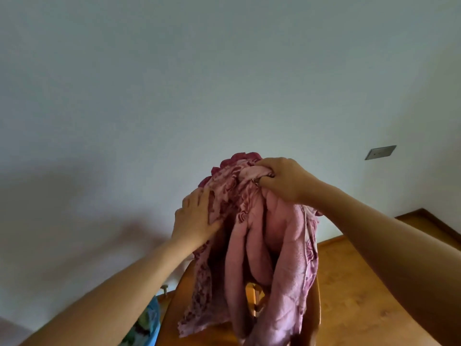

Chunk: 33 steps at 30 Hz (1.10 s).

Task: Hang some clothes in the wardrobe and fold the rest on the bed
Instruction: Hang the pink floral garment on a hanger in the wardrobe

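Aloft, bunched pink floral garment (pixel 252 236), left hand (pixel 193 218) pinching, right hand (pixel 284 179) gripping top

Nothing legible shows anywhere: no word, label, brand, number or sign. The pink garment (pixel 249 233) bears only a darker floral pattern (swirls and blooms, no lettering among them). The grey plate (pixel 380 152) on the wall looks plain, and any marking on it is too small to tell. The blue patterned cloth (pixel 149 318) at the lower left edge is too blurred to make out anything written.
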Tool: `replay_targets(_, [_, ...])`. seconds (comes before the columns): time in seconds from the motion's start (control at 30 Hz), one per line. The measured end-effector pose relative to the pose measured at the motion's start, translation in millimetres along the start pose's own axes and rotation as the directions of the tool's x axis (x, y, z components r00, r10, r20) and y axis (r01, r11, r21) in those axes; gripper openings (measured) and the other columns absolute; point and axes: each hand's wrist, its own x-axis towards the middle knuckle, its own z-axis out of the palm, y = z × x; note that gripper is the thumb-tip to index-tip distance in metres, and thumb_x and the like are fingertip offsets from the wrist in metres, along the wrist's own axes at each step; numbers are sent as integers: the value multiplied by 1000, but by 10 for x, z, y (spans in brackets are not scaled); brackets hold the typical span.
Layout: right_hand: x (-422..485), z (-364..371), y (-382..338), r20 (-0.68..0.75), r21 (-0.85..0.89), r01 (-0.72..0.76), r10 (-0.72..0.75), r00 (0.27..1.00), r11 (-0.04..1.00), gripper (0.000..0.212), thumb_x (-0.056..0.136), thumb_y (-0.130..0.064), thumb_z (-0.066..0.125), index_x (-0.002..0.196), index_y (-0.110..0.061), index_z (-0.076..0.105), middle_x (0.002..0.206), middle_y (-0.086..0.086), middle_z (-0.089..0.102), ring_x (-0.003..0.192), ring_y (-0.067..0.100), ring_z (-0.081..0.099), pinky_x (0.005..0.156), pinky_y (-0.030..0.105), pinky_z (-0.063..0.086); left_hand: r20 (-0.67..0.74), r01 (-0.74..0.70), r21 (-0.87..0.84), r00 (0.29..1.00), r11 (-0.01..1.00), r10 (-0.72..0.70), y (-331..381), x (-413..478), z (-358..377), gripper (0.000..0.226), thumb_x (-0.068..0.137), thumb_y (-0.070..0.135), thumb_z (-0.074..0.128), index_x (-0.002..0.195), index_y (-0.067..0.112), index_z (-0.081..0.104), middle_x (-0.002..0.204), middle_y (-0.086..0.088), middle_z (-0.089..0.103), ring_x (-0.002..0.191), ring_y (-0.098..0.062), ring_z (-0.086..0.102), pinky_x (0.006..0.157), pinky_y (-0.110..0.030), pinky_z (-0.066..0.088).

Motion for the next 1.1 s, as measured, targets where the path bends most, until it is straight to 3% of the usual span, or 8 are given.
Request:
replay_targets(0.3, [-572,-436,241,-197,89,2,16,980,996,31,86,-19,63,114,-30,72,88,-24,67,83,-10,60,69,7,40,262,-37,-161,962,986,79,447,320,551,83,78,66,58,151,39,29,144,1,46,129,-24,51,102,-50,45])
replay_targets(0.4, [-775,-582,338,-287,106,-28,57,956,994,33,85,-11,65,114,-25,73,91,-18,70,86,-5,61,72,4,40,224,-12,-258,972,966,72,795,297,728,77,72,77,39,138,38,38,128,2,52,112,-24,58,95,-50,49])
replay_targets(0.5, [-948,-696,413,-333,62,-57,74,940,996,35,85,-11,66,116,-25,73,94,-12,72,86,-1,60,72,1,38,197,-33,-327,975,944,102,1093,340,819,62,77,69,43,121,26,49,113,2,52,96,-23,60,83,-45,55])
replay_targets(0.6, [-1138,-860,564,-339,-60,-162,133,931,985,36,87,-21,64,121,-33,67,96,-5,73,82,9,63,75,22,51,96,-118,-292,984,949,152,1150,521,792,19,92,30,51,108,20,54,106,-3,59,93,-29,62,77,-42,53])
replay_targets(0.67, [-1260,-963,698,-339,-216,-245,163,927,945,38,89,-31,62,127,-38,60,98,-1,72,84,20,66,74,36,56,37,-174,-283,981,943,192,1118,711,642,16,86,19,44,100,23,53,98,-4,63,87,-32,62,72,-40,50])
replay_targets(0.87, [-1484,-1136,1149,-233,-702,-301,192,953,645,39,95,-54,50,128,-34,44,93,1,61,80,29,66,60,34,45,-134,-421,-5,899,907,417,1202,1338,-188,20,88,15,56,104,27,52,87,-3,67,76,-32,62,59,-34,40])
replay_targets(1.0, [-1564,-1333,1330,-330,-745,-408,240,913,527,22,101,-35,42,122,-32,48,91,0,56,77,29,66,58,33,45,-151,-587,305,748,750,647,1390,1594,-710,26,83,8,67,105,19,58,91,-5,63,80,-32,59,60,-36,42])
replay_targets(1.1, [-1620,-1578,1344,-415,-748,-481,243,877,458,27,102,-27,42,128,-34,47,96,1,56,78,28,68,57,33,46,-89,-598,431,717,676,691,1619,1671,-968,26,93,13,60,119,19,54,104,-5,62,88,-31,61,60,-39,48])
